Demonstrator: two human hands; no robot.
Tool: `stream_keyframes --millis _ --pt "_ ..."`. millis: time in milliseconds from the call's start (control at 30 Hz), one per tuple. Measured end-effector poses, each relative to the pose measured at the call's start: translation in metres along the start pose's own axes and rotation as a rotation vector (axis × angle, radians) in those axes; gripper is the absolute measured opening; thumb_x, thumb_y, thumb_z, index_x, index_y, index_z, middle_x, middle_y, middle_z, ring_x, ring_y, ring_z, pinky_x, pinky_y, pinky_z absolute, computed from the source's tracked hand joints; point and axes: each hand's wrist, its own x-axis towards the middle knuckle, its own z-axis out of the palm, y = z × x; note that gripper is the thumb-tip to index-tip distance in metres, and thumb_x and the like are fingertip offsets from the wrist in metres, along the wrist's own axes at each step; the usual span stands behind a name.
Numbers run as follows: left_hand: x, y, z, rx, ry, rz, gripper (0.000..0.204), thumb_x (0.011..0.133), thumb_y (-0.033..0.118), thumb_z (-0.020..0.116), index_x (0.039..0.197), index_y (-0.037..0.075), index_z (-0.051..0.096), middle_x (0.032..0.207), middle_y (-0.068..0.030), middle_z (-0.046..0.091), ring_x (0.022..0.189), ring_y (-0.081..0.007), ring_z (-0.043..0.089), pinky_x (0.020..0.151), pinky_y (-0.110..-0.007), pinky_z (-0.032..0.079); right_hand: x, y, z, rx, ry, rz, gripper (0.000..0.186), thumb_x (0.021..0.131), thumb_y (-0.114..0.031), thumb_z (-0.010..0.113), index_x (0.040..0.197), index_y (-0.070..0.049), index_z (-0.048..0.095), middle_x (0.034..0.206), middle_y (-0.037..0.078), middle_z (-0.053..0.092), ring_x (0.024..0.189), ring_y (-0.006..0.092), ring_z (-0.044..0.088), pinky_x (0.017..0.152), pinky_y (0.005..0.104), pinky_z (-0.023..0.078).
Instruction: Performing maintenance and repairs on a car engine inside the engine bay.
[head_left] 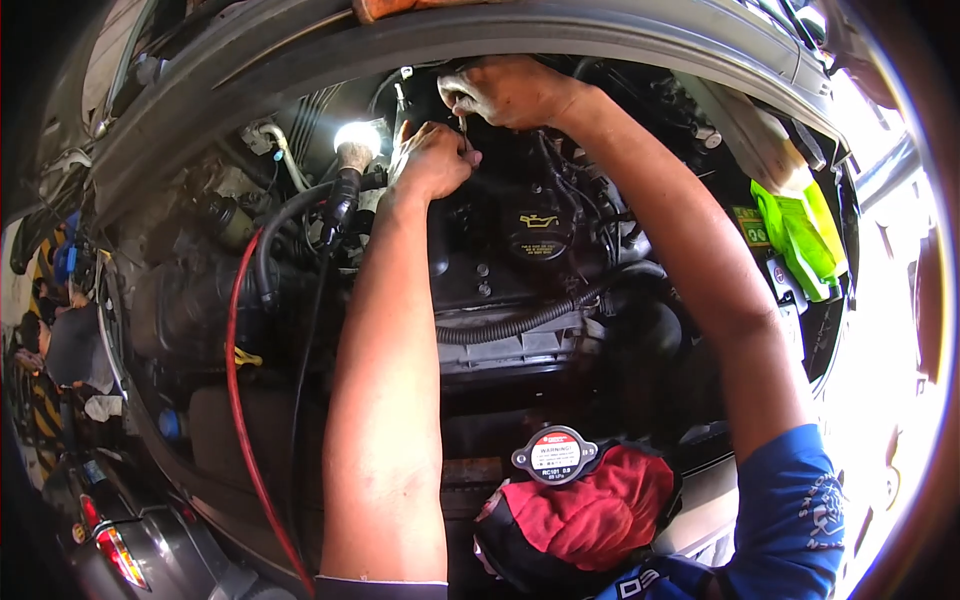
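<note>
Both my arms reach far into an open engine bay. My right hand (pixel 515 92) is closed at the back of the engine, its fingertips bright in the lamp's glare. From those fingers a thin metal shaft (pixel 462 126) points downward; its upper end is hidden in the grip. My left hand (pixel 436 163) is curled just below and to the left, fingers bent near the shaft's lower end. What the left fingers hold, if anything, is hidden. Beneath both hands lies the black engine cover (pixel 490 215) with its oil filler cap (pixel 540 238).
A lit work lamp (pixel 357 143) stands left of my left hand. A red hose (pixel 238 340) runs down the left side. On the front edge sit a radiator cap (pixel 555 456) and a red cloth (pixel 590 510). Bright yellow-green material (pixel 800 235) lies at right. The hood edge (pixel 480 38) hangs close above.
</note>
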Motion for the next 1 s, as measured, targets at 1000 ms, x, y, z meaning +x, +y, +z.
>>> stream_keyframes --millis 1000 --pt "0.014 -0.032 0.014 -0.164 0.026 0.076 0.016 0.085 0.011 0.071 0.098 0.002 0.072 0.101 -0.0147 0.070 0.101 -0.0294 0.065 0.095 -0.041 0.047 0.015 0.011 0.034 -0.159 0.381 0.093 0.028 0.085 -0.020 0.061 0.103 -0.005 0.075 0.111 0.016 0.071 0.106 0.0313 0.069 0.091 0.0411 0.055"
